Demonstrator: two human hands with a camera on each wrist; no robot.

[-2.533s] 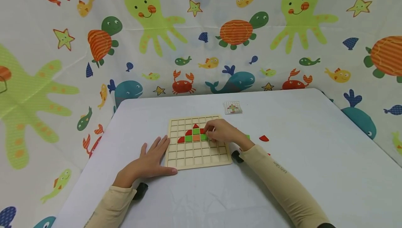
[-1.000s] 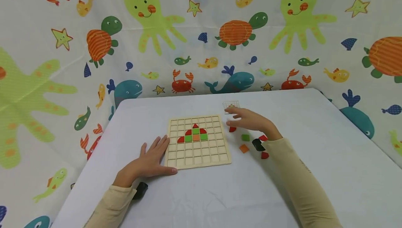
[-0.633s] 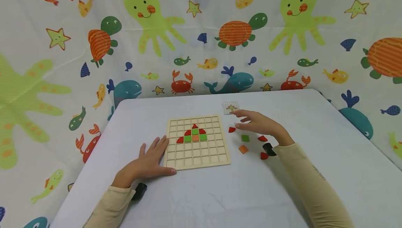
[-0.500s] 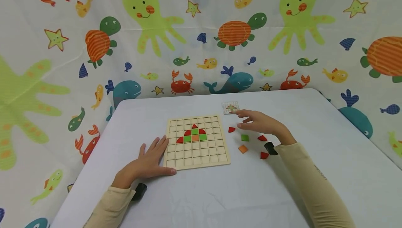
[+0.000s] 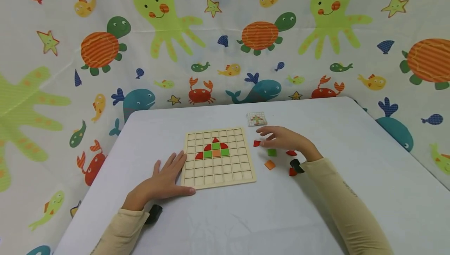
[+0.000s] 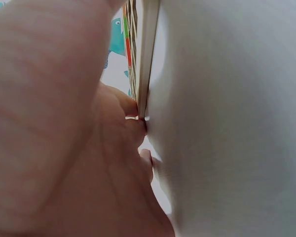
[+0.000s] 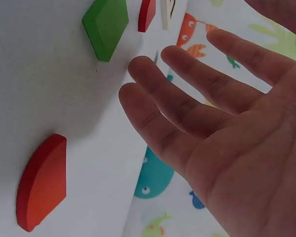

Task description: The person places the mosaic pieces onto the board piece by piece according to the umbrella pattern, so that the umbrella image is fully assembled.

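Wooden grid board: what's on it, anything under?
Four red pieces, three green squares and one orange square lie on the board. The left hand hides a bit of its left edge; anything beneath is hidden.

The person wears long, close-fitting sleeves of beige cloth. The left beige sleeve (image 5: 117,227) creases softly near its cuff; along the right beige sleeve (image 5: 346,204) I can spot small dark lettering (image 5: 350,189), too tiny to read from here. A small black rounded block (image 5: 154,214) sits at the left wrist, a matching black block (image 5: 297,166) at the right. The left grip (image 5: 165,180) and right grip (image 5: 281,138) are bare hands.
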